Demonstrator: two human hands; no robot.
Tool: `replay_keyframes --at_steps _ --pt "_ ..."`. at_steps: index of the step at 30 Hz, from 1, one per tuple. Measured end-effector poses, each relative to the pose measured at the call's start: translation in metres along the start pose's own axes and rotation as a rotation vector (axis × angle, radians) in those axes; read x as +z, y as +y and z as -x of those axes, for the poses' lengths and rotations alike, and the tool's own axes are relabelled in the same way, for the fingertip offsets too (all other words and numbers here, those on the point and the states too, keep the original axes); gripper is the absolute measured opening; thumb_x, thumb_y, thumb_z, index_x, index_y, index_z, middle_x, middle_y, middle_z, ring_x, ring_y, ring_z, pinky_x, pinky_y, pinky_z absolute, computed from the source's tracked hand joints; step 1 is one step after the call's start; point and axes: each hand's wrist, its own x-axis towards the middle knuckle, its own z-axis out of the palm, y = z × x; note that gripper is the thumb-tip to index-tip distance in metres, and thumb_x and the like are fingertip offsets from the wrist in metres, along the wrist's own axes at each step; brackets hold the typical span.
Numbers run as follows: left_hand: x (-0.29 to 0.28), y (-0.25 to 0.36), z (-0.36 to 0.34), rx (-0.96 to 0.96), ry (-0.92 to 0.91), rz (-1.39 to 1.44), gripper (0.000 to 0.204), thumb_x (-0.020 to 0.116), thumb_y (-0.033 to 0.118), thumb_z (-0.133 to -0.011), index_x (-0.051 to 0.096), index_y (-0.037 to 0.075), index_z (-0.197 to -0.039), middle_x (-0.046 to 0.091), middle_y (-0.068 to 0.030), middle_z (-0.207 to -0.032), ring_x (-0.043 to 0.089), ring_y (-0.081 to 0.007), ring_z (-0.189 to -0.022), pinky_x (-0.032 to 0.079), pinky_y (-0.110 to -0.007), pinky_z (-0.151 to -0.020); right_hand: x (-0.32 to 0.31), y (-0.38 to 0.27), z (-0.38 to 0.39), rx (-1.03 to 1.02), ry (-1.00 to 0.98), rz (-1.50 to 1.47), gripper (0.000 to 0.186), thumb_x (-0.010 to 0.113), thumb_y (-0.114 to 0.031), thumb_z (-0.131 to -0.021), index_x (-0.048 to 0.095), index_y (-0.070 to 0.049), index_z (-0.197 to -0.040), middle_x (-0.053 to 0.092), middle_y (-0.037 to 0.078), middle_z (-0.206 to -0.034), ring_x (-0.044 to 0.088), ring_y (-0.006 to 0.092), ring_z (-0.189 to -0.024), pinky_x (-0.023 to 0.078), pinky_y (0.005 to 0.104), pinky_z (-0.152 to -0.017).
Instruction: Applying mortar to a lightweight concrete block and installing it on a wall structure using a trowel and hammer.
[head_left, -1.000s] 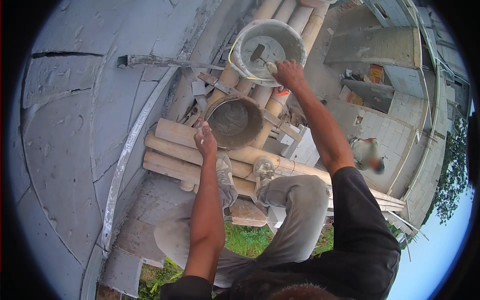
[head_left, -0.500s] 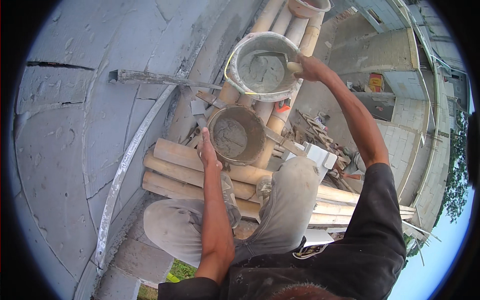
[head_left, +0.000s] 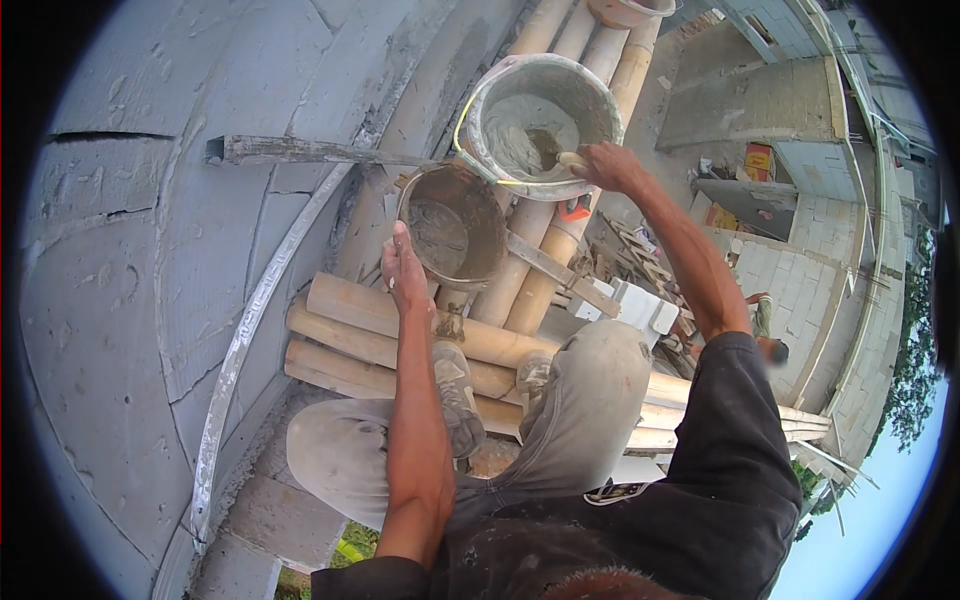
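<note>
My right hand [head_left: 610, 168] is closed round the pale handle of a trowel [head_left: 572, 160]. Its blade [head_left: 546, 148] reaches into wet grey mortar [head_left: 520, 125] in a large whitish bucket [head_left: 614, 105], which has a yellow-sleeved wire handle. Nearer to me, a smaller dark, mortar-caked bucket [head_left: 480, 255] leans to one side, with some mortar low inside. My left hand [head_left: 405, 275] grips the near-left part of its rim, thumb up; the other fingers are partly hidden. Both buckets are over bamboo poles.
A grey block wall [head_left: 110, 280] rises on the left, with a metal strip [head_left: 250, 330] along it. Bamboo poles [head_left: 350, 305] carry my feet. A flat wooden bar [head_left: 560, 272] and an orange-red object [head_left: 574, 208] lie beside the buckets. Another person [head_left: 765, 320] is below right.
The small bucket has moved away from me and slightly left, tilting, with my left hand at its rim. The trowel has shifted down and left within the large bucket. The other person has moved.
</note>
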Motion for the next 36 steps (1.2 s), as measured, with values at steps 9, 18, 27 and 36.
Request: replay_keyframes --at_steps 9,18,27,36 --pt "-0.008 0.012 -0.008 0.011 -0.078 -0.099 0.049 0.054 0.056 -0.091 0.054 0.007 -0.091 0.044 0.0012 -0.081 0.04 -0.0121 -0.077 0.038 -0.03 -0.072 -0.025 0.035 0.036 0.163 -0.176 -0.714 0.053 0.054 -0.052 -0.091 0.068 -0.004 -0.104 0.05 0.001 -0.059 0.05 0.0118 -0.051 0.04 0.03 -0.045" --pt "-0.022 0.024 -0.011 -0.086 -0.018 -0.193 0.07 0.05 0.066 -0.087 0.057 0.001 -0.111 0.055 -0.0085 -0.109 0.047 -0.0196 -0.102 0.036 -0.036 -0.095 -0.014 -0.003 0.111 0.059 0.055 -0.859 0.045 0.058 -0.045 -0.09 0.067 -0.004 -0.104 0.055 -0.001 -0.071 0.05 0.0083 -0.058 0.039 0.0247 -0.05" --pt "-0.022 0.015 -0.017 0.082 -0.029 -0.224 0.068 0.05 0.063 -0.088 0.059 -0.004 -0.101 0.059 -0.0115 -0.099 0.05 -0.0207 -0.089 0.04 -0.036 -0.083 0.045 -0.119 0.101 -0.37 0.228 0.092 0.048 0.064 -0.033 -0.082 0.052 -0.014 -0.124 0.059 0.009 -0.103 0.065 0.0241 -0.083 0.052 0.0392 -0.069" --pt "-0.019 -0.006 -0.01 0.375 0.032 -0.39 0.063 0.055 0.055 -0.088 0.057 -0.005 -0.07 0.056 -0.007 -0.068 0.047 -0.0193 -0.067 0.04 -0.036 -0.068 0.145 -0.117 0.096 -0.391 -0.011 -0.535 0.054 0.054 -0.02 -0.088 0.04 -0.015 -0.141 0.055 0.008 -0.101 0.057 0.0229 -0.098 0.046 0.0355 -0.08"
